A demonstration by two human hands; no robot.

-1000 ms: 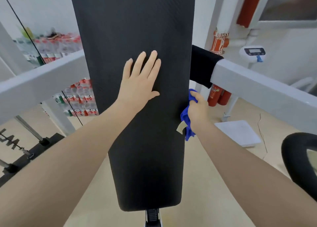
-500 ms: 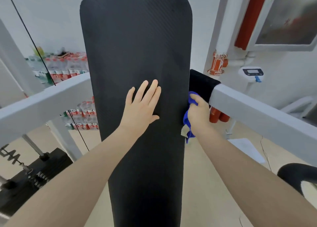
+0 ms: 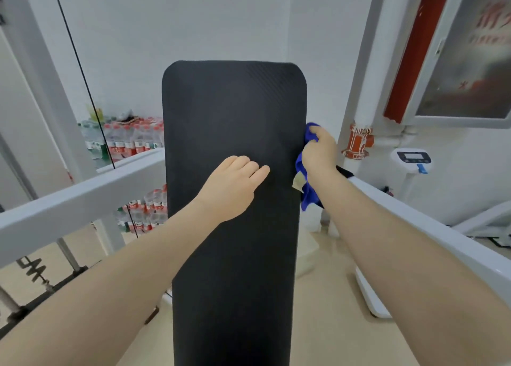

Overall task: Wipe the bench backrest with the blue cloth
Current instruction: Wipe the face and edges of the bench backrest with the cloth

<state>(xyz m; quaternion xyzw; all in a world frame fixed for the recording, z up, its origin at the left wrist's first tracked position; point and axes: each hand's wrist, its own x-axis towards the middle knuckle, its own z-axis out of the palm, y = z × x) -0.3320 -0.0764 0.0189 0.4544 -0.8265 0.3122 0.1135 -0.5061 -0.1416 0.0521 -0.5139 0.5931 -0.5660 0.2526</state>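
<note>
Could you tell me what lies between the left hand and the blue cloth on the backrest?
In the head view, only bare black backrest separates the left hand from the blue cloth.

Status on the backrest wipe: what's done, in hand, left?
Done: cannot tell; the black backrest shows no wipe marks. In hand: right hand grips the blue cloth against the pad's right edge, while the left hand rests on its face. Left: apparently the front face and left edge.

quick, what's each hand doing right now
Left hand: open, resting flat on the backrest.
Right hand: closed on the blue cloth, at the backrest's right edge.
</note>
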